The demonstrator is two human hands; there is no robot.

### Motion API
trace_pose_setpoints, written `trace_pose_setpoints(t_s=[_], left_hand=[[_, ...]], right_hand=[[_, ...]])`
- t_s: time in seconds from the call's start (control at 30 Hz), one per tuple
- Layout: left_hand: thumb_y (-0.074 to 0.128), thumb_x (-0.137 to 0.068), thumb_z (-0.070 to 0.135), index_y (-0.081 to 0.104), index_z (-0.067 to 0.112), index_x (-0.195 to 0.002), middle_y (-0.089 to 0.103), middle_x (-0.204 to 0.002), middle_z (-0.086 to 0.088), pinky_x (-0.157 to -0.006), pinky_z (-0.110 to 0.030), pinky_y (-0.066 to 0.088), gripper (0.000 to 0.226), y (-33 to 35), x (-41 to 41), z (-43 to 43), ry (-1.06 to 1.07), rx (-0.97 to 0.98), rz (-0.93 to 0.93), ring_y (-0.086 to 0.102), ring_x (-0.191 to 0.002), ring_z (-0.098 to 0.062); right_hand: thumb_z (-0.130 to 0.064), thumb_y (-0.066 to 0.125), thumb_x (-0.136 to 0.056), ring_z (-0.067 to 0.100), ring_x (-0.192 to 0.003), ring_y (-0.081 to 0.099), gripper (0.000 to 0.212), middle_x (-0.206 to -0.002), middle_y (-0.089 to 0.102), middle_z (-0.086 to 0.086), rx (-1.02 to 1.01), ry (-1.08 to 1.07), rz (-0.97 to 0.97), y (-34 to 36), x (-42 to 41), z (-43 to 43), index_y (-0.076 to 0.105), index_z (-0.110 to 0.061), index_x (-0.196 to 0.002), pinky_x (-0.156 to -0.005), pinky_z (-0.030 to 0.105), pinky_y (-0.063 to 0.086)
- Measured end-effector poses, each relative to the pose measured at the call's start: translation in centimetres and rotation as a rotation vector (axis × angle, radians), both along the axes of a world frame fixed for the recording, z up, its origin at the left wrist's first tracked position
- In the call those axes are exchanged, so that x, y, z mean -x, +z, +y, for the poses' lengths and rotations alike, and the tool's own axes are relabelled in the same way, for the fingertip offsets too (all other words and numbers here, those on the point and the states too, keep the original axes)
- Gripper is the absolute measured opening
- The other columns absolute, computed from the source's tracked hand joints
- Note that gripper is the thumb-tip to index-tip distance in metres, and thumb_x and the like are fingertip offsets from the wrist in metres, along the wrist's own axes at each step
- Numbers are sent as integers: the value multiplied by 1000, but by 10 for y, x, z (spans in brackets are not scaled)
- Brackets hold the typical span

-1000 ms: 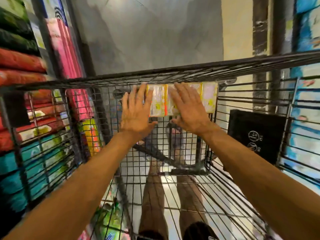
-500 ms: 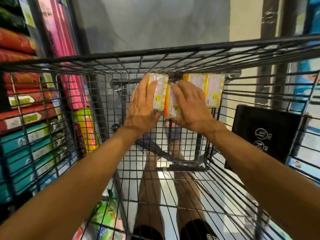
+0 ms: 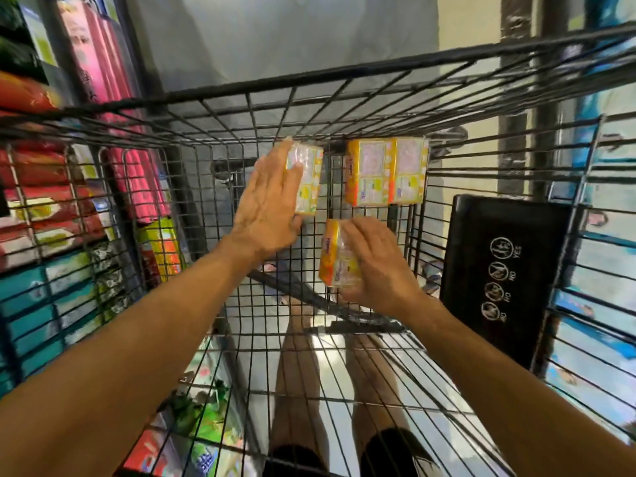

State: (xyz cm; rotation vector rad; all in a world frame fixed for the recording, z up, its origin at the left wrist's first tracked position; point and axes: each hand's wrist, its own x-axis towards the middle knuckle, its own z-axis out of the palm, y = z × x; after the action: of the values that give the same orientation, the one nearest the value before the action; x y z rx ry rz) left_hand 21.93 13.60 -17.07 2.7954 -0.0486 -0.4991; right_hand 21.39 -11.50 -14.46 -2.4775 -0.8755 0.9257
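While our left hand (image 3: 265,215) lays straight fingers on one pack (image 3: 308,180) at the cart (image 3: 309,79) end, our right hand (image 3: 375,266) clamps its fingers on another pack (image 3: 332,256) lower; two packs (image 3: 387,175) and a black flap (image 3: 506,270) stand right.

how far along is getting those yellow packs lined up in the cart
Done: a pair of yellow packs stands side by side at the cart's far end. In hand: the left hand lies flat on a third pack beside them; the right hand grips a fourth pack, nearer. Left, likely: setting both in line.
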Motion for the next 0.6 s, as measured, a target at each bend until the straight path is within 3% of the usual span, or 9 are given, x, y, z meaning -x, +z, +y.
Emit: trace_pose_setpoints(t_s=[0.1,0.3,0.37,0.47,0.6], left_hand=[[84,-74,35,35,2,-145,12,-164,-26,-128,-51,9,92,4,-2,1,-36,-44,15,12,-154,-40],[82,-77,46,34,3,-144,22,-160,-28,-119,-51,33,93,14,2,-5,-54,-100,22,25,-145,-42],[86,-75,44,21,8,-153,14,-163,-25,-123,-51,25,107,16,0,-7,-37,-51,101,19,-150,-43],[88,-73,42,4,15,-160,11,-165,-20,-124,-51,19,124,20,-1,-8,-17,-10,154,13,-153,-40],[85,-70,55,13,11,-159,27,-156,-21,-125,-49,17,122,37,1,-12,12,-14,194,24,-146,-38]], right_hand=[[-48,92,-68,31,-149,26,120,-157,35,13,-3,-74,-3,7,5,-17,26,-10,-160,-125,49,23],[-49,85,-72,31,-144,35,109,-152,36,11,-98,-172,-71,15,-10,-27,34,-4,-157,-121,49,35],[-55,78,-74,31,-145,35,105,-153,39,12,-111,-165,-69,18,-14,-27,36,-4,-156,-123,47,32],[-47,88,-71,29,-147,30,112,-155,32,9,-95,-138,0,26,-16,-26,30,-7,-158,-121,50,36],[-43,92,-69,27,-149,25,118,-159,25,5,-98,-152,78,44,-12,-27,26,-9,-160,-122,48,35]])
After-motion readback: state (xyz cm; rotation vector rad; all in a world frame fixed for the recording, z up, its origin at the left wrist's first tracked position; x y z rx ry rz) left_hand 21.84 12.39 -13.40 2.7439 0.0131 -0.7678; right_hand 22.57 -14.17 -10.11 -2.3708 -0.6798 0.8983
